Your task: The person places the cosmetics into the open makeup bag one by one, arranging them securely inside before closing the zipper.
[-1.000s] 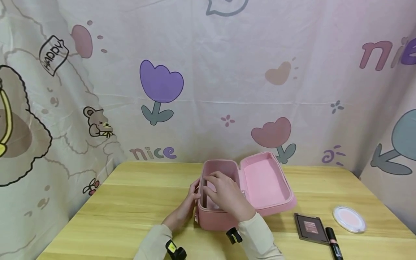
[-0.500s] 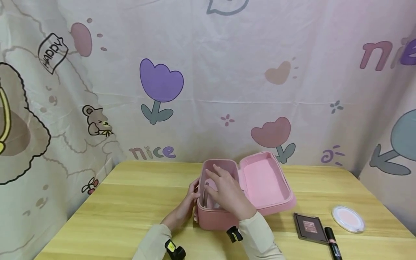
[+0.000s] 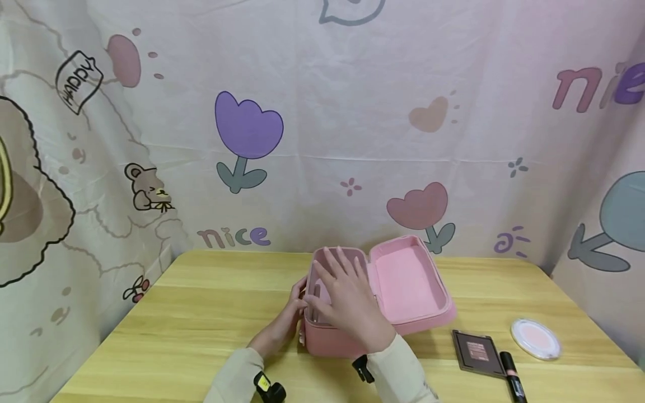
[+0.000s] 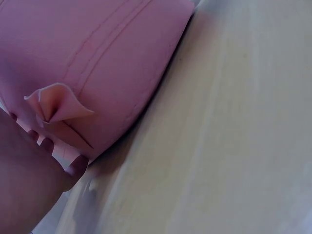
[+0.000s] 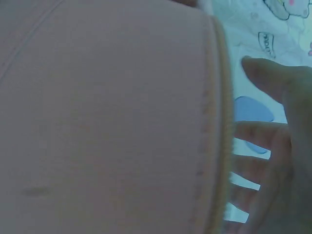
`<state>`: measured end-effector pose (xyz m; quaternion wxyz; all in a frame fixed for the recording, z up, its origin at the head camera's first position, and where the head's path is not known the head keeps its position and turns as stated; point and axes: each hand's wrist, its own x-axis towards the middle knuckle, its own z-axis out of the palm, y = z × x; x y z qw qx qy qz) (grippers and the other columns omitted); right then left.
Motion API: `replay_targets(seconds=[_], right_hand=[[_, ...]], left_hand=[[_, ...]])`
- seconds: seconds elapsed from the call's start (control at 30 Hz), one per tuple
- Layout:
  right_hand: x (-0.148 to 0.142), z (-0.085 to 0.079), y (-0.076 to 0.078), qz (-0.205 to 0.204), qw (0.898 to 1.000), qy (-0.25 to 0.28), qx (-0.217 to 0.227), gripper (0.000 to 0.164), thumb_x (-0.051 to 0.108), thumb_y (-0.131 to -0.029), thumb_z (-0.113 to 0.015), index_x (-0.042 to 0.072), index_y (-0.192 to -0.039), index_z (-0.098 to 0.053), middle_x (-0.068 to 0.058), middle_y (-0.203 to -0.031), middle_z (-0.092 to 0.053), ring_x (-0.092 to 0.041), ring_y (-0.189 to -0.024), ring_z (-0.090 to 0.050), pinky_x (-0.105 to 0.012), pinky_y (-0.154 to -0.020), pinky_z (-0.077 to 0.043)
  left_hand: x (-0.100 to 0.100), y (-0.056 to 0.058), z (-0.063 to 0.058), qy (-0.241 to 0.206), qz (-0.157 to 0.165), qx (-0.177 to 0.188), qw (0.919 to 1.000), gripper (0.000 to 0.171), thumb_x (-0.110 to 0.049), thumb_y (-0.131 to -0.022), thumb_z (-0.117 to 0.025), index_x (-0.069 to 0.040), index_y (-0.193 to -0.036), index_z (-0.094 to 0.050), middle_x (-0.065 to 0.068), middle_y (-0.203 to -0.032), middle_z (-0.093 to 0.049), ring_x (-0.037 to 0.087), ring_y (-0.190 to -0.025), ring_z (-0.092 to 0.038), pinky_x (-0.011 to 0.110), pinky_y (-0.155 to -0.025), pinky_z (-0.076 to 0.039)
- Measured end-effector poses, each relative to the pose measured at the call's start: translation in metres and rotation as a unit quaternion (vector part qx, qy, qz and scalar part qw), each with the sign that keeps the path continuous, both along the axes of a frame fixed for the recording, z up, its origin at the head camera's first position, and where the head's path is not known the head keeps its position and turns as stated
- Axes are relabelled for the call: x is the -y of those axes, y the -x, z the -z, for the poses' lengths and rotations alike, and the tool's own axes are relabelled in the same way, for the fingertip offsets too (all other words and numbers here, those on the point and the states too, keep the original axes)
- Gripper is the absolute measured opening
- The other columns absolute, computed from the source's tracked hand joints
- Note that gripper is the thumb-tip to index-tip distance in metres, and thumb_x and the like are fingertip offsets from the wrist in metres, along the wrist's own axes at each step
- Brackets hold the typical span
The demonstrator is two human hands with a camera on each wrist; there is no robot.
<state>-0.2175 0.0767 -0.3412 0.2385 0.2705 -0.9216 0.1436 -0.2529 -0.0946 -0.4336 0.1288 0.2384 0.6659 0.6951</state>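
A pink makeup case [image 3: 330, 340] lies on the table with its lid [image 3: 410, 285] swung out to the right. My left hand [image 3: 282, 327] holds the case's left side, near a small pink bow [image 4: 61, 107] in the left wrist view. Over the case's mouth, my right hand [image 3: 350, 296] has its fingers spread and nothing in them. In the right wrist view, those fingers [image 5: 256, 134] show beyond the case's rim. Inside the case, a slim brownish stick [image 3: 316, 302] leans by the left wall; the right hand hides most of the interior.
To the right of the case lie a dark square makeup palette [image 3: 477, 354], a black tube with a pinkish band [image 3: 513, 376] and a round pale-pink compact [image 3: 536, 338]. Behind the wooden table [image 3: 216, 291] hangs a patterned curtain [image 3: 322, 123].
My right hand has gone from curled fingers inside the case to spread fingers above its opening, rising and shifting slightly away from me. The left hand keeps its place on the case.
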Motion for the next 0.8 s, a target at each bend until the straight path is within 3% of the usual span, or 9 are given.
replay_targets(seconds=[0.17,0.3,0.43,0.57,0.67,0.8], right_hand=[[0.005,-0.004,-0.010,0.020,0.999,-0.021,-0.029,0.056,0.049,-0.095,-0.051,0.012,-0.136,-0.057,-0.013,-0.149,-0.040,-0.038,-0.140,-0.026,-0.062,-0.109,-0.017],[0.007,-0.005,-0.015,0.014,0.997,-0.020,-0.068,0.060,0.053,-0.090,-0.055,0.013,-0.135,-0.059,-0.014,-0.148,-0.041,-0.039,-0.139,-0.027,-0.063,-0.108,-0.017],[0.006,-0.005,-0.018,0.017,0.994,-0.023,-0.106,0.067,0.059,-0.084,-0.060,0.014,-0.133,-0.060,-0.016,-0.147,-0.042,-0.040,-0.138,-0.028,-0.064,-0.107,-0.021],[0.004,-0.008,-0.019,0.027,0.990,-0.024,-0.135,0.073,0.064,-0.080,-0.062,0.015,-0.133,-0.060,-0.018,-0.147,-0.042,-0.041,-0.138,-0.029,-0.063,-0.105,-0.025],[0.002,-0.011,-0.022,0.032,0.989,-0.031,-0.144,0.076,0.067,-0.079,-0.060,0.016,-0.135,-0.058,-0.018,-0.148,-0.040,-0.042,-0.138,-0.027,-0.063,-0.105,-0.025],[-0.009,-0.012,-0.031,0.038,0.990,-0.045,-0.128,0.081,0.072,-0.080,-0.053,0.017,-0.140,-0.053,-0.016,-0.153,-0.032,-0.040,-0.141,-0.020,-0.065,-0.106,-0.020]], left_hand=[[-0.001,-0.001,-0.004,0.010,-0.006,0.004,0.9999,0.077,-0.031,-0.091,-0.035,-0.009,-0.153,0.005,0.018,-0.157,0.013,0.039,-0.142,0.009,0.064,-0.107,0.007],[-0.002,0.001,-0.003,0.013,-0.001,-0.006,0.9999,0.071,-0.035,-0.097,-0.029,-0.008,-0.153,0.006,0.019,-0.156,0.012,0.041,-0.141,0.008,0.065,-0.107,0.006],[-0.002,0.003,0.000,0.011,-0.008,-0.016,0.9998,0.071,-0.034,-0.098,-0.033,-0.006,-0.152,0.004,0.026,-0.154,0.003,0.043,-0.139,-0.002,0.063,-0.109,-0.003],[0.001,0.002,0.001,0.011,-0.008,-0.013,0.9998,0.074,-0.037,-0.096,-0.035,-0.010,-0.153,0.003,0.024,-0.154,0.005,0.043,-0.139,0.001,0.066,-0.107,0.002],[0.002,0.001,0.000,0.004,-0.006,-0.004,1.0000,0.075,-0.035,-0.094,-0.036,-0.011,-0.153,0.004,0.019,-0.155,0.009,0.041,-0.140,0.007,0.066,-0.106,0.007],[0.000,0.000,0.000,-0.009,-0.010,0.002,0.9999,0.077,-0.027,-0.090,-0.037,-0.009,-0.153,0.004,0.019,-0.156,0.009,0.040,-0.140,0.005,0.062,-0.108,0.005]])
